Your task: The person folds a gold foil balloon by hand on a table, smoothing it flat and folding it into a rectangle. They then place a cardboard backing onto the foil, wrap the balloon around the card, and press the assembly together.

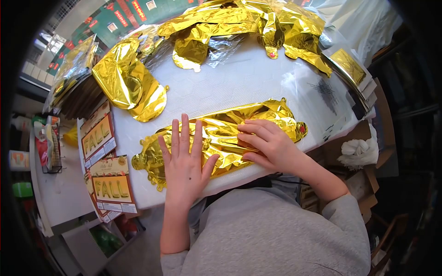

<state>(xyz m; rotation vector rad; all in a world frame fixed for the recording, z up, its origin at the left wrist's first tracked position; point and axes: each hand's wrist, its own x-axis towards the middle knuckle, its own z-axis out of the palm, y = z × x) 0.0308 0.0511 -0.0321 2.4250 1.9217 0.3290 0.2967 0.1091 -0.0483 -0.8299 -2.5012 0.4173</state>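
Note:
A flat gold foil balloon (218, 133) lies lengthwise across the near part of the white-covered table (221, 85), its surface creased and shiny. My left hand (185, 158) rests on its left half with the fingers stretched out and spread. On the right half lies my right hand (269, 142), fingers extended and slightly bent over the foil, nothing visibly gripped. Small tabs stick out along the balloon's ends. Beyond my left hand, another folded gold foil balloon (131, 85) sits at the table's left side.
More gold foil balloons (239, 23) are heaped along the far edge. Printed FALL cards (112, 186) lie at the left edge, near a stack of packets (76, 78). Clear plastic bags (317, 94) and another packet stack (352, 73) are at right, with a cardboard box (384, 124) beyond.

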